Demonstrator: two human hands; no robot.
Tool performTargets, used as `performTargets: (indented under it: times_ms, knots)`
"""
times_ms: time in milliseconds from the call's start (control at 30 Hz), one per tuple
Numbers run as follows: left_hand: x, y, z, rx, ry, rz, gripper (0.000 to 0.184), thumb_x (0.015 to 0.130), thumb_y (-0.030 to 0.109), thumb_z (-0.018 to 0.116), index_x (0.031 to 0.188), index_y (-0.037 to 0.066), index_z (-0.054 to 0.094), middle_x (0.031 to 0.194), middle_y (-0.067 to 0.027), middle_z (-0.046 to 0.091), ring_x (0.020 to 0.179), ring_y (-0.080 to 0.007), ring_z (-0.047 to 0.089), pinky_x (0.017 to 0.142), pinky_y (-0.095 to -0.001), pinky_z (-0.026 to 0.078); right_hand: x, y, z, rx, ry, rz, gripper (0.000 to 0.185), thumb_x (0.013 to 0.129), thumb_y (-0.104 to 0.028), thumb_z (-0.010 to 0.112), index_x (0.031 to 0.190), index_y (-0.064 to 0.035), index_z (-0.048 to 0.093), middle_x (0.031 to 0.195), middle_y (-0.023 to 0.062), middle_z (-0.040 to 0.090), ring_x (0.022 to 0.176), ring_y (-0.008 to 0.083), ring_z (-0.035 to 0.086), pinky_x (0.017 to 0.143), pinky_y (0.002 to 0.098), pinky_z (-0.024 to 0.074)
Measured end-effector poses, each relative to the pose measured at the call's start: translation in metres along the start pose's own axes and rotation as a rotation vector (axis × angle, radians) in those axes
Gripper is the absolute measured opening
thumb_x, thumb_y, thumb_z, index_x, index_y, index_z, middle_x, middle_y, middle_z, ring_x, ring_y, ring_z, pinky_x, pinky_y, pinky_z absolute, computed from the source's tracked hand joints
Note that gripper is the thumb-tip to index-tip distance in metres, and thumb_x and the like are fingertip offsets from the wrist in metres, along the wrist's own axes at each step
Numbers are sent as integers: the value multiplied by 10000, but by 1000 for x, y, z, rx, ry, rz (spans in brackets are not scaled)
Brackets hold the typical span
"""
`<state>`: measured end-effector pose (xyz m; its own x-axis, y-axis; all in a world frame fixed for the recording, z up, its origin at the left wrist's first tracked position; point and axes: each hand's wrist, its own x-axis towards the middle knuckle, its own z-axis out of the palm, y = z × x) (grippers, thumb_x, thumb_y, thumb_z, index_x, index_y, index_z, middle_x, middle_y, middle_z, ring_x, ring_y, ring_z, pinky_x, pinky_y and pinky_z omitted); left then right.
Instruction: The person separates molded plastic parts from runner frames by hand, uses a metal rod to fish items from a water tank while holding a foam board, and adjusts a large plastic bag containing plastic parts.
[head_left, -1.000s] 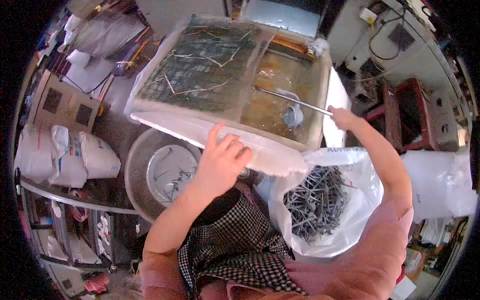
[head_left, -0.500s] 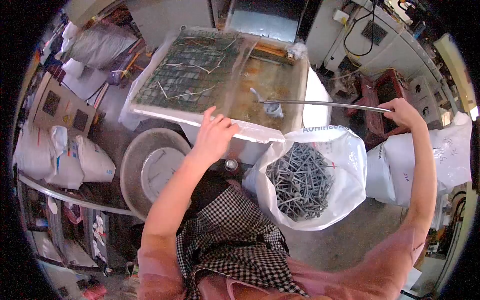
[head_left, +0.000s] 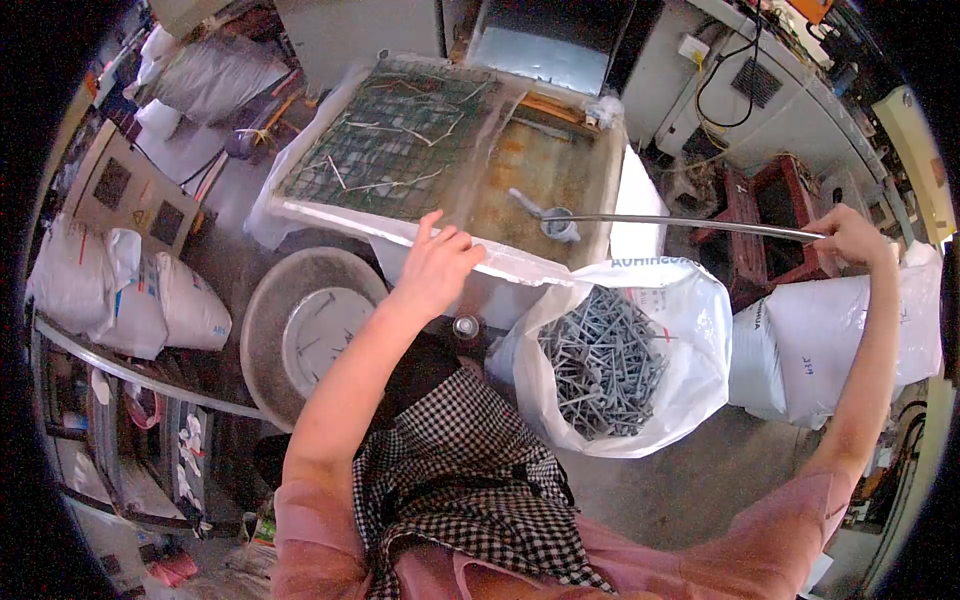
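My right hand (head_left: 852, 236) is closed round the near end of a long thin metal rod (head_left: 700, 223). The rod reaches left over a white-rimmed tub (head_left: 420, 238), its far end at a grey cup-shaped piece with a stem (head_left: 560, 226). That piece is in the tub's brownish, uncovered right part; whether the rod is hooked into it, I cannot tell. Close to the tub's front rim is my left hand (head_left: 440, 268), fingers apart and slightly bent, with nothing in them. Below the rod, a white sack (head_left: 690, 390) stands open, full of grey nail-shaped pieces (head_left: 605, 365).
Green netting (head_left: 385, 140) with pale strips covers the tub's left part. A round basin (head_left: 265, 330) stands left of my left arm. A can (head_left: 466, 327) stands before the tub. More white sacks (head_left: 810, 345) are at right, near a dark red frame (head_left: 740, 235).
My right hand has moved right, drawing the rod with it. The grey piece is slightly further right and nearer. My left hand has stayed by the rim; the view has shifted a little.
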<state>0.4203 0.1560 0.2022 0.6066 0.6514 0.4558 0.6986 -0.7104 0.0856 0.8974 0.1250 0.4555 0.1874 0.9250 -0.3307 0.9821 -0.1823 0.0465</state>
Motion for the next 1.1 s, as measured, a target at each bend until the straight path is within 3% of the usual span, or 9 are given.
performTargets:
  times_ms: [33, 133, 233, 400, 500, 733, 967, 1100]
  knots:
    - [0, 0, 0, -1, 0, 0, 141, 713, 44, 531, 796, 99, 630, 730, -39, 568, 829, -196, 560, 1014, -464, 276, -6, -4, -7, 111, -72, 96, 347, 639, -24, 620, 980, -41, 681, 586, 54, 593, 512, 112, 507, 515, 269, 416]
    - [-2, -2, 2, 13, -13, -11, 141, 709, 44, 533, 797, 96, 630, 734, -40, 570, 836, -198, 562, 1013, -466, 278, -14, 10, -14, -2, 15, -34, 263, 646, -91, 660, 904, -94, 713, 554, 13, 589, 467, 92, 492, 457, 251, 393]
    - [-4, -5, 3, -2, 13, -14, 139, 704, 46, 534, 793, 96, 628, 734, -40, 569, 840, -196, 564, 1015, -469, 278, -40, -15, -35, -6, -60, 90, 272, 621, -67, 642, 881, -95, 719, 573, 20, 598, 485, 89, 503, 472, 266, 404]
    - [-6, -8, 8, 14, -11, -8, 144, 671, 39, 592, 801, 97, 610, 774, -37, 584, 849, -199, 567, 1001, -464, 296, -39, 22, -36, -133, 18, 160, 348, 587, -58, 684, 926, -130, 715, 639, 37, 648, 514, 88, 516, 517, 269, 433]
    - [-6, -8, 7, 1, -2, -7, 145, 674, 39, 582, 805, 97, 606, 779, -37, 581, 858, -200, 565, 1005, -466, 291, -32, 36, -25, 105, -46, 70, 360, 585, -41, 698, 932, -135, 714, 654, 47, 660, 522, 96, 523, 515, 280, 435]
    - [-10, -12, 8, -22, 30, -15, 145, 679, 33, 566, 802, 100, 604, 772, -38, 574, 849, -200, 566, 1003, -473, 292, -59, 11, -26, -10, 15, 236, 404, 592, 13, 637, 957, -143, 713, 526, 4, 530, 459, 100, 441, 440, 263, 358]
    - [-9, -11, 9, -12, -1, -10, 147, 685, 43, 559, 809, 102, 613, 769, -41, 573, 847, -204, 568, 998, -477, 296, -52, 48, -27, 60, 77, 157, 407, 585, 0, 639, 966, -125, 709, 528, 3, 529, 450, 95, 432, 435, 257, 351]
    - [-8, -11, 10, -13, 11, -2, 152, 686, 43, 557, 813, 102, 615, 771, -41, 574, 851, -206, 569, 999, -478, 293, -46, 8, -25, 8, 67, 144, 378, 597, 1, 648, 959, -96, 705, 539, -3, 527, 466, 89, 436, 445, 255, 352]
